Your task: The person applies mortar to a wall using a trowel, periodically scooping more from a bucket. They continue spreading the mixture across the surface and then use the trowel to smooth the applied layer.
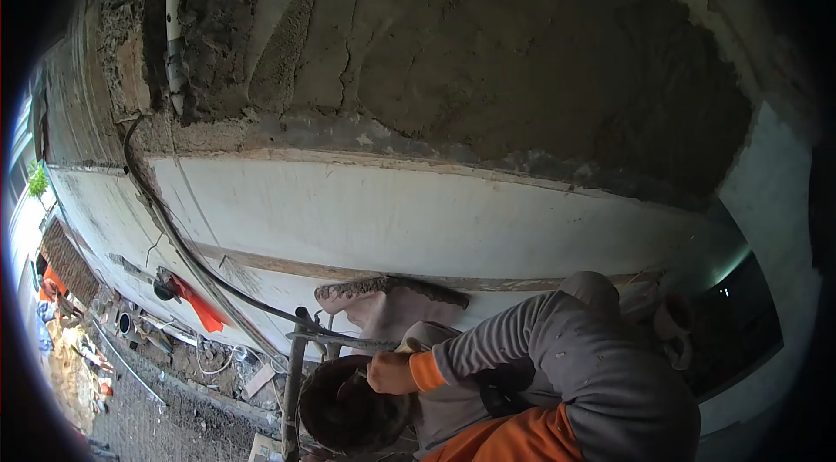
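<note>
My right hand (pixel 392 372), in a grey sleeve with an orange cuff, is closed at the rim of a round, dark bucket (pixel 318 427). A short, light-coloured handle end shows above the fist and looks like that of a trowel (pixel 413 345); its blade is hard to make out in the shadow. Dark, wet-looking mortar (pixel 355 414) lies in the bucket. My left hand is out of view. Above is a wall with a broad patch of dark, rough mortar (pixel 522 53).
Scaffold poles (pixel 294 388) stand beside the bucket. A black cable (pixel 209 275) runs down the white wall (pixel 366 209). A mortar-edged, pinkish sheet (pixel 392 305) and an orange cloth (pixel 200 305) are near the wall. Far below, rubble and pipes lie on the ground (pixel 174 427).
</note>
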### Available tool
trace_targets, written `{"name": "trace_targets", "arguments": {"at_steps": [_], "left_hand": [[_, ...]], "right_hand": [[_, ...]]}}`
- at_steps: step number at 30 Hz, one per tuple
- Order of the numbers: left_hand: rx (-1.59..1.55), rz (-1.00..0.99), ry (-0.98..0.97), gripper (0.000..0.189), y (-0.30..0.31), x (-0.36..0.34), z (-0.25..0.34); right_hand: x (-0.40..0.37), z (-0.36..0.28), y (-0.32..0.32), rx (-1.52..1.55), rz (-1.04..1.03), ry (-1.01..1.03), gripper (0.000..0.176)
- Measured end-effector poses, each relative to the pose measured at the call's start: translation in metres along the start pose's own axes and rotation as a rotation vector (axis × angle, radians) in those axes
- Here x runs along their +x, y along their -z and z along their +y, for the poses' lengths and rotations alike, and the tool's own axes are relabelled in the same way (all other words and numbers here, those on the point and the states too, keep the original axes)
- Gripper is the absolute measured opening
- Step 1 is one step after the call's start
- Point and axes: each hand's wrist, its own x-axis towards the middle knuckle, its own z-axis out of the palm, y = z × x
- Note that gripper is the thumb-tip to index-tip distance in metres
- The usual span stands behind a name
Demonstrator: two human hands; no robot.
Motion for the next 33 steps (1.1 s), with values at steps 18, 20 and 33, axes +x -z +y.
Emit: {"name": "trace_targets", "arguments": {"at_steps": [18,20,33], "left_hand": [[0.005,-0.033,0.039,0.043,0.0,-0.001,-0.006],[0.002,-0.044,0.044,0.044,-0.002,-0.001,-0.008],[-0.059,-0.055,0.088,0.048,-0.014,0.002,-0.042]], "right_hand": [[-0.002,0.04,0.034,0.327,-0.033,-0.119,0.012],[0.009,0.028,0.033,0.243,-0.087,-0.23,0.013],[0.003,0.037,0.032,0.564,-0.447,-0.114,0.018]]}}
